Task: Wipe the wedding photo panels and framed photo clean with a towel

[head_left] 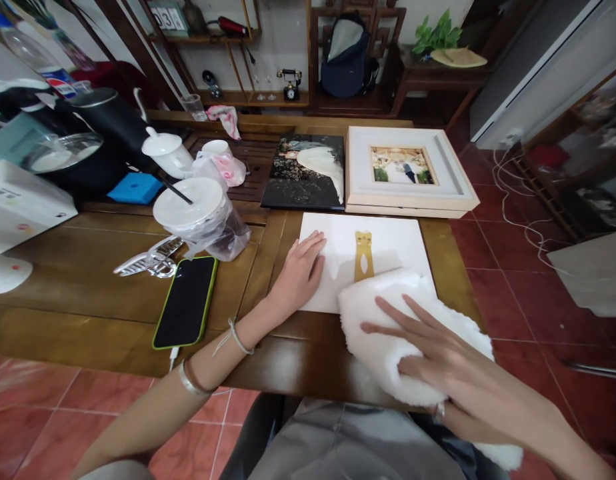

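Partly hidden: white board (pixel 398 243), under cloth (pixel 371 360) | right hand (pixel 433 343): fingers spread on cloth | left hand (pixel 299 275): fingers together, on board

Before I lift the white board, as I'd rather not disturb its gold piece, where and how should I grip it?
Probably by its left and right edges, coming in from both sides: the white board lies flat, the gold piece sits mid-face, and the white cloth covers the near right corner.
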A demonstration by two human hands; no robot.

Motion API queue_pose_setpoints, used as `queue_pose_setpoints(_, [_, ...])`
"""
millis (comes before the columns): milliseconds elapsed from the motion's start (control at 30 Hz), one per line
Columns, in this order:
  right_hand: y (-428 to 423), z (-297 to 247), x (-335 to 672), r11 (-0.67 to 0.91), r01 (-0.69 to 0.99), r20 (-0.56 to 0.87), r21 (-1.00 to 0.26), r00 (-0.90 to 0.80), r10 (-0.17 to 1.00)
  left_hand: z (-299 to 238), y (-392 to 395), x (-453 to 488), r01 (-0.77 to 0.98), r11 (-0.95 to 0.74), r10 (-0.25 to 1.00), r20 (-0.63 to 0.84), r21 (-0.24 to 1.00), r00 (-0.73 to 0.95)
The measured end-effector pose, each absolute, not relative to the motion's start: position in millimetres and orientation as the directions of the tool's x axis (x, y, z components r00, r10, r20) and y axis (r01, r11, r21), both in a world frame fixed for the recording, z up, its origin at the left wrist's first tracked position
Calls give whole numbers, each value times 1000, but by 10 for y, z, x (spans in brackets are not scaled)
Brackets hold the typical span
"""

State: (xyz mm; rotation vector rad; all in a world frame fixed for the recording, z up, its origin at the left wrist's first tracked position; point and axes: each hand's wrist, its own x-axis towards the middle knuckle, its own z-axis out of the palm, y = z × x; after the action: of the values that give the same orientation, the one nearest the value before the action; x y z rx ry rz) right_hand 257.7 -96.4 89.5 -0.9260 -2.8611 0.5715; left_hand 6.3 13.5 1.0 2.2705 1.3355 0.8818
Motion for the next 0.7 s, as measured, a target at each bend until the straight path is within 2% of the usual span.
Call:
queue_pose_setpoints(233, [-600,804,2630,681,661,64,-313,-701,710,40,136,70,651,-471,882,304,595,360])
queue_pose_setpoints(400, [-28,675,2548,657,728,139,-197,-643,753,32,143,71,654,-462,887,298,599,354])
queue_pose_setpoints(533, [263,618,2440,661,737,135,-139,-647,750,11,147,71,645,-466,885,308,606,350])
queue_pose_setpoints(700, [146,657,2394,721,668,85,-185,-720,689,-1,147,73,645,-468,884,318,604,343])
